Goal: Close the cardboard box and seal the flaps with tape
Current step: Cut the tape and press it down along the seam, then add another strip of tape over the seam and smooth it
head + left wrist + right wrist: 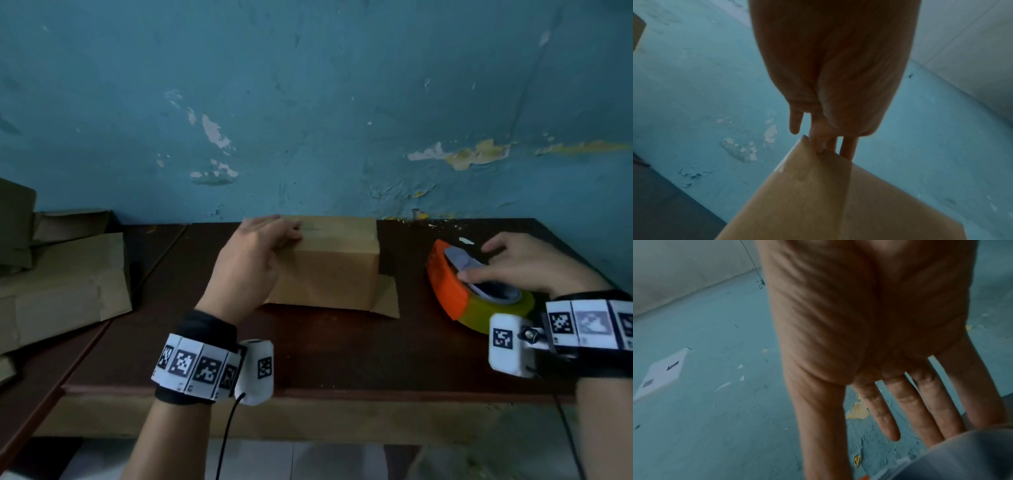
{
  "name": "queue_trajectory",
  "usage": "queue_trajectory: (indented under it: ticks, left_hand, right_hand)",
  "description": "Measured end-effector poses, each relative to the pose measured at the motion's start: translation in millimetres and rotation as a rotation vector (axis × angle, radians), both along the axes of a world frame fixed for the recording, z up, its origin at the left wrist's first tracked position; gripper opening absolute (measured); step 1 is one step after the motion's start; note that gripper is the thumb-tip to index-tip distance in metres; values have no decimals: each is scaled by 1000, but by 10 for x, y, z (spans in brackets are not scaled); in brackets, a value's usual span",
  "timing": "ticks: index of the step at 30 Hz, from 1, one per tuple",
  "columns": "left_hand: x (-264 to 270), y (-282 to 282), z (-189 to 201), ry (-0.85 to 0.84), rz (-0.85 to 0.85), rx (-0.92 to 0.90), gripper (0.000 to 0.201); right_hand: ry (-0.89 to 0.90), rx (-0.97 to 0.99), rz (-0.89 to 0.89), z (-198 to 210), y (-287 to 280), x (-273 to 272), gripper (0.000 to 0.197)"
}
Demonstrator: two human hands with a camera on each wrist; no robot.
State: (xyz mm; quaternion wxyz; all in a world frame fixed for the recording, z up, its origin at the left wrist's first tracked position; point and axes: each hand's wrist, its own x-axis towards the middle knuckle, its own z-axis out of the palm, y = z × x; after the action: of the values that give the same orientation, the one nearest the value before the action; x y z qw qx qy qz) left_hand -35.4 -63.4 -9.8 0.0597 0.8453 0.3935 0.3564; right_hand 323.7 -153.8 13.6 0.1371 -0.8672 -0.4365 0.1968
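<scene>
I see one cardboard box [329, 263] at frame centre against the wall, my left hand [253, 260] resting flat-fingered on its top-left edge, my right hand [527, 263] spread over one tape dispenser [448, 284] at right, bare table [342, 353] below.

My left hand [253, 260] covers the cardboard box's [335, 270] left end, so its flaps there stay hidden. Right of the box, my right hand [527, 263] blocks part of the tape dispenser [452, 284].
</scene>
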Motion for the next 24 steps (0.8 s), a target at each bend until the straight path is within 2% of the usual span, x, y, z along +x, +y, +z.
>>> queue_trajectory:
  ticks: [2, 4, 6, 9, 11, 13, 16, 19, 24]
  left_hand:
    - [21, -10, -3, 28, 129, 143, 62]
    - [65, -37, 3, 40, 196, 227, 48]
    - [149, -89, 7, 43, 235, 223, 41]
    - [324, -175, -6, 50, 320, 103, 32]
    - [419, -207, -41, 82, 359, 41, 46]
    - [466, -227, -68, 139, 372, 14, 66]
    - [475, -221, -102, 302, 352, -27, 92]
    - [454, -190, -119, 475, 277, -65, 98]
    - [501, -233, -55, 429, 238, -98, 107]
  right_hand:
    - [-11, -47, 33, 9, 9, -34, 97]
    - [-61, -85, 52, 14, 15, -75, 95]
    - [-129, -146, 70, 35, 14, -138, 84]
    - [-199, -209, 79, 52, 23, -229, 88]
    - [-241, -187, 96, 76, 21, -283, 88]
    - [-231, -179, 116, 105, 7, -338, 79]
    - [-198, -229, 152, 88, 8, -386, 66]
    - [-180, -255, 160, 42, 40, -386, 60]
    - [-155, -235, 158, -10, 75, -325, 59]
